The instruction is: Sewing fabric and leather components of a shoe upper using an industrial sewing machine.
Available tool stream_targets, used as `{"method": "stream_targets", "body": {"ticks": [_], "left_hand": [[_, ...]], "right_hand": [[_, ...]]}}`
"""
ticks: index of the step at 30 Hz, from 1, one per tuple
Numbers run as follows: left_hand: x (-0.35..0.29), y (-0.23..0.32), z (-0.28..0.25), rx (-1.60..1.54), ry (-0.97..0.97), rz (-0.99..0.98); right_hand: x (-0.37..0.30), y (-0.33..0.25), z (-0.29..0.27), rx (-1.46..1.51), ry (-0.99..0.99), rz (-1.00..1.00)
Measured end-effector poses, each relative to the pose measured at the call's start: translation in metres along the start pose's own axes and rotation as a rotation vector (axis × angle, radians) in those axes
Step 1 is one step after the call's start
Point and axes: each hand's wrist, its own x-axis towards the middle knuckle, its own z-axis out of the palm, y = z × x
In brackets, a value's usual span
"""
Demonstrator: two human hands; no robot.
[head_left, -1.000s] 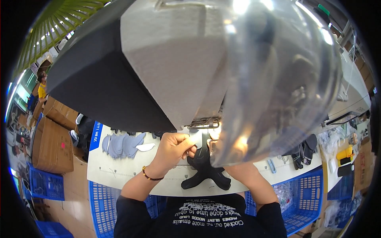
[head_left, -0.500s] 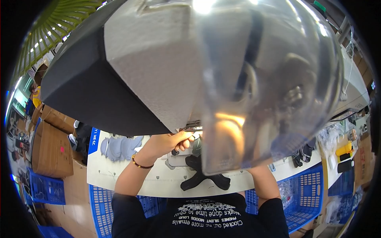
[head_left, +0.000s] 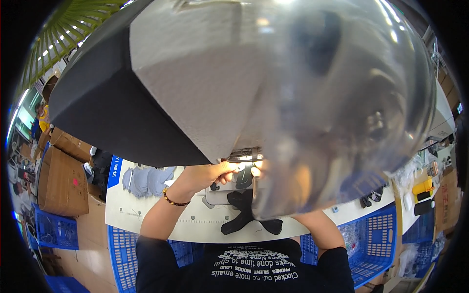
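Observation:
A sewing machine [head_left: 195,93] with a grey and black head fills the upper view, very close. My left hand [head_left: 211,176] is beside its lit needle area, thumb and fingers pinched together; what they grip is too small to make out. Only a fingertip of my right hand [head_left: 256,170] shows plainly, across the light from the left one; the blurred clear shield [head_left: 337,161] hides the rest. Between the hands lies a small dark fabric piece [head_left: 243,179]. Nearer me, a black cloth piece with spread ends [head_left: 239,215] rests on the white table [head_left: 171,222].
Grey-blue cloth pieces [head_left: 146,181] lie stacked at the table's left. Blue baskets [head_left: 122,254] stand under the near edge, one at right [head_left: 378,244]. Black items [head_left: 373,193] lie on the right side. A cardboard box [head_left: 63,183] stands at far left.
My right hand has come leftward, and its fingertip now shows beside the needle area. The view has shifted slightly; my left hand keeps nearly the same place and pinch.

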Motion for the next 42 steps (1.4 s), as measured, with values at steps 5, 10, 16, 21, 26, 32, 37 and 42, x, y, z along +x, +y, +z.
{"method": "stream_targets", "body": {"ticks": [5, 10, 16, 21, 26, 32, 37, 42], "left_hand": [[0.006, 0.001, 0.0, 0.072, 0.008, 0.041], [0.037, -0.045, -0.025, 0.044, -0.008, 0.187], [0.046, -0.057, -0.025, -0.141, 0.049, 0.243], [0.029, -0.036, -0.013, -0.258, 0.095, 0.28], [0.026, -0.034, -0.012, -0.334, 0.109, 0.259], [0.033, -0.037, -0.005, -0.571, 0.079, 0.169], [0.03, -0.053, 0.007, -0.012, 0.316, 0.563], [0.027, -0.045, 0.017, -0.163, 0.229, 0.544]], "right_hand": [[0.001, 0.001, -0.008, -0.123, -0.01, -0.065], [0.011, 0.001, -0.011, -0.352, -0.035, -0.258], [0.019, -0.001, -0.012, 0.174, -0.041, 0.048], [0.024, -0.002, -0.018, -0.188, -0.098, -0.1], [0.02, 0.008, -0.014, -0.125, -0.168, 0.014], [0.027, 0.011, -0.009, -0.012, 0.001, -0.028], [0.016, 0.003, -0.001, -0.291, -0.02, -0.113], [0.002, 0.015, 0.019, -0.255, 0.094, -0.093]]}}
